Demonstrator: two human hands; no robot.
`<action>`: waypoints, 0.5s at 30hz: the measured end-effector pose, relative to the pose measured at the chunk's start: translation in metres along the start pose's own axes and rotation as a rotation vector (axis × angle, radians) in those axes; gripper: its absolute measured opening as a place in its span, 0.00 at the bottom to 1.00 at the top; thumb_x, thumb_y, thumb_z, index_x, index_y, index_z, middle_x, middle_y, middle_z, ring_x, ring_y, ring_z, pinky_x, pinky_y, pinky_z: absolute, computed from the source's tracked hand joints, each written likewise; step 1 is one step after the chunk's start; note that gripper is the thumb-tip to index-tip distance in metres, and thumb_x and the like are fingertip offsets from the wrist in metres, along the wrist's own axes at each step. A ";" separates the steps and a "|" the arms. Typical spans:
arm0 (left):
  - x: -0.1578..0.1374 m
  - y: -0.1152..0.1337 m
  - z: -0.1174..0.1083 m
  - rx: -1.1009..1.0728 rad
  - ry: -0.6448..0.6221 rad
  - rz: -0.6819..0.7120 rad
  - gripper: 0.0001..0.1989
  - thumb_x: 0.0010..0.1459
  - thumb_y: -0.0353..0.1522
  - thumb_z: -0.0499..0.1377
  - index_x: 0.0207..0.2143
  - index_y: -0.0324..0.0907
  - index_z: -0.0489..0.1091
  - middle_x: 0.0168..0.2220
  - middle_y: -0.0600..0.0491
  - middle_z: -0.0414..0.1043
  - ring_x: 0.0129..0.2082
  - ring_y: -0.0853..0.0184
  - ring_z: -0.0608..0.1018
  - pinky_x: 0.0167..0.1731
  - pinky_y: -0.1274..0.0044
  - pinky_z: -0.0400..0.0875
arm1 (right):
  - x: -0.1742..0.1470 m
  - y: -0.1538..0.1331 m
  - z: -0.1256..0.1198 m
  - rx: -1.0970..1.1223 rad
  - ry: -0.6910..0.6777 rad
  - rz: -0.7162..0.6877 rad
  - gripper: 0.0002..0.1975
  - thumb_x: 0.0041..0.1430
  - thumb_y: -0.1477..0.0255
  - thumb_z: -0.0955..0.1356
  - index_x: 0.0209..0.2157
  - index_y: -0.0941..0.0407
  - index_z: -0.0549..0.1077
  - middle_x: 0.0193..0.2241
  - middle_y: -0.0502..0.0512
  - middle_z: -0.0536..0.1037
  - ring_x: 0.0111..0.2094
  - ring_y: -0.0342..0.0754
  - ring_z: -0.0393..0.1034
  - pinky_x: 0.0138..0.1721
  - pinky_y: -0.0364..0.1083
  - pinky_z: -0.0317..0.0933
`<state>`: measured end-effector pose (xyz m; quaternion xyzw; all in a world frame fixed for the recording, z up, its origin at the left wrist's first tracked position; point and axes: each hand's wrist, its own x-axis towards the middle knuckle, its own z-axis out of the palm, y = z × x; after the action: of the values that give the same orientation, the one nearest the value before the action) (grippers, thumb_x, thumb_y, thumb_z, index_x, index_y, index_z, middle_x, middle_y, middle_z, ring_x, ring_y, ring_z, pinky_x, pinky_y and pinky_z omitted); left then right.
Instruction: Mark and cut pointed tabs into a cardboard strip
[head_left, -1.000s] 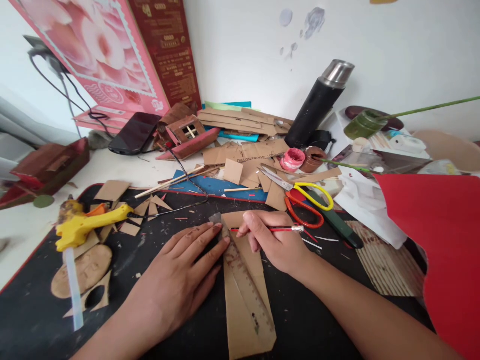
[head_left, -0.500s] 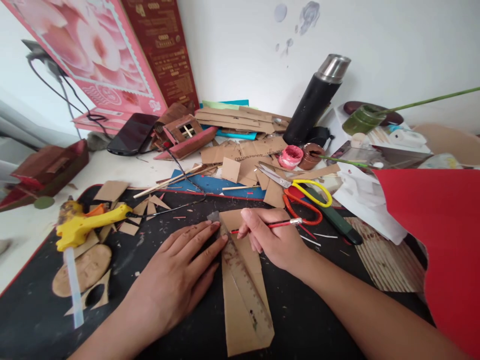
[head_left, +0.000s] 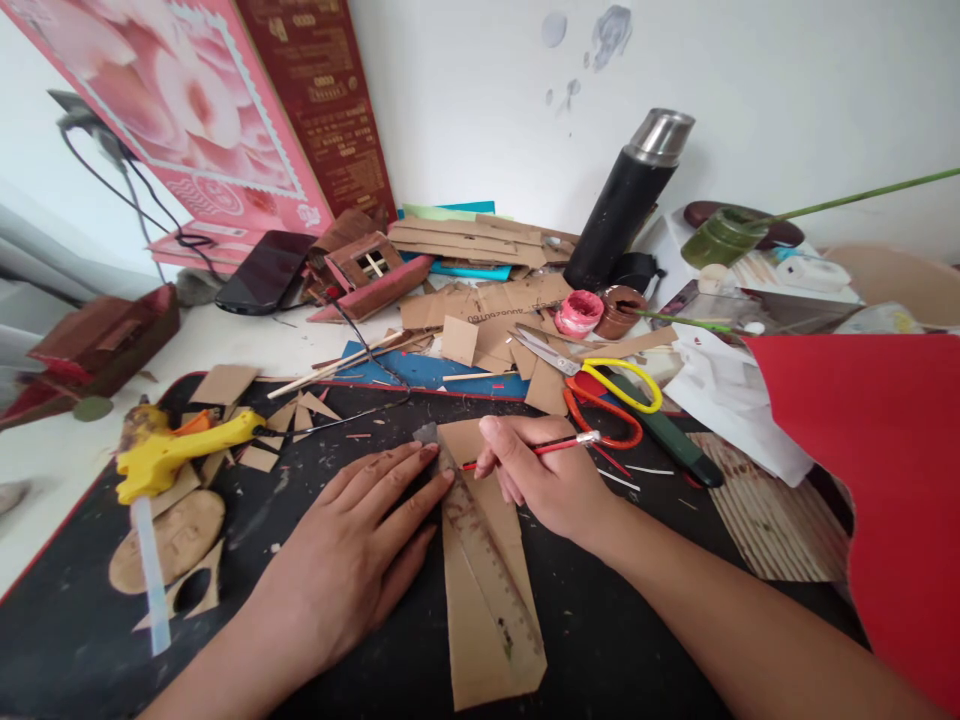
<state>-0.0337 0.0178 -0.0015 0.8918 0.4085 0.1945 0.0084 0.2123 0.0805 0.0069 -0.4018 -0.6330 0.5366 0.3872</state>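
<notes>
A strip of brown cardboard [head_left: 469, 640] lies lengthwise before me on the black mat. Across it, at a slant, rests a clear, stained ruler [head_left: 491, 570]. My left hand [head_left: 360, 540] lies flat with its fingers stretched out, the fingertips pressing on the ruler's far end. In my right hand [head_left: 551, 480] is a red pencil [head_left: 559, 445], pinched between thumb and fingers; its tip is down beside the ruler's edge over the cardboard. The pencil's silvery end points right. Some of the right fingers are hidden behind the thumb and palm.
A yellow glue gun [head_left: 169, 455] lies left among cardboard scraps. Scissors [head_left: 585, 370] and a green-handled cutter [head_left: 667, 435] lie beyond my right hand. Paint jars [head_left: 579, 312], a black flask [head_left: 630, 200] and a model boat [head_left: 375, 275] stand behind; red sheet [head_left: 885, 480] at right.
The view has shifted very slightly. Both hands, the ruler, the pencil and the cardboard strip keep nearly the same places.
</notes>
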 end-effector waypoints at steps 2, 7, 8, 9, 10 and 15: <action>0.000 0.000 0.000 -0.003 0.000 0.002 0.22 0.75 0.33 0.58 0.68 0.42 0.74 0.68 0.42 0.76 0.66 0.50 0.78 0.62 0.57 0.77 | 0.000 0.001 0.000 0.019 0.031 0.003 0.33 0.78 0.44 0.64 0.29 0.55 0.79 0.14 0.45 0.68 0.16 0.43 0.65 0.22 0.45 0.62; -0.003 -0.001 0.000 -0.004 -0.011 -0.003 0.23 0.75 0.33 0.58 0.69 0.43 0.73 0.68 0.42 0.76 0.66 0.50 0.78 0.62 0.57 0.77 | 0.002 0.000 0.000 0.068 0.113 0.008 0.32 0.76 0.43 0.65 0.30 0.54 0.78 0.17 0.47 0.71 0.17 0.43 0.67 0.20 0.43 0.58; -0.003 -0.001 0.001 -0.001 -0.011 -0.002 0.23 0.75 0.33 0.58 0.69 0.43 0.73 0.68 0.42 0.76 0.66 0.50 0.78 0.62 0.57 0.77 | 0.002 -0.001 0.000 0.068 0.109 0.001 0.32 0.76 0.43 0.65 0.31 0.54 0.78 0.18 0.47 0.72 0.18 0.43 0.67 0.20 0.43 0.58; -0.004 -0.001 0.001 0.003 -0.009 0.000 0.23 0.75 0.34 0.58 0.69 0.43 0.73 0.68 0.42 0.76 0.66 0.50 0.78 0.62 0.57 0.78 | 0.002 -0.001 0.000 0.067 0.101 -0.009 0.31 0.76 0.43 0.66 0.32 0.54 0.79 0.19 0.47 0.73 0.19 0.43 0.68 0.20 0.42 0.59; -0.005 -0.001 0.002 0.007 -0.005 0.002 0.23 0.75 0.34 0.58 0.69 0.44 0.73 0.68 0.42 0.76 0.66 0.49 0.78 0.62 0.57 0.78 | 0.002 -0.001 0.000 0.071 0.094 -0.017 0.30 0.76 0.43 0.66 0.32 0.54 0.79 0.19 0.47 0.73 0.19 0.42 0.68 0.21 0.42 0.60; -0.006 -0.003 0.002 -0.003 0.011 0.001 0.22 0.76 0.36 0.58 0.69 0.44 0.73 0.67 0.43 0.77 0.64 0.50 0.79 0.61 0.58 0.79 | 0.004 0.000 0.000 0.163 0.091 0.000 0.28 0.75 0.44 0.68 0.34 0.55 0.80 0.21 0.47 0.73 0.20 0.42 0.69 0.22 0.41 0.64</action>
<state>-0.0390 0.0154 -0.0056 0.8908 0.4080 0.2000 0.0075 0.2107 0.0838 0.0075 -0.3928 -0.5690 0.5676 0.4468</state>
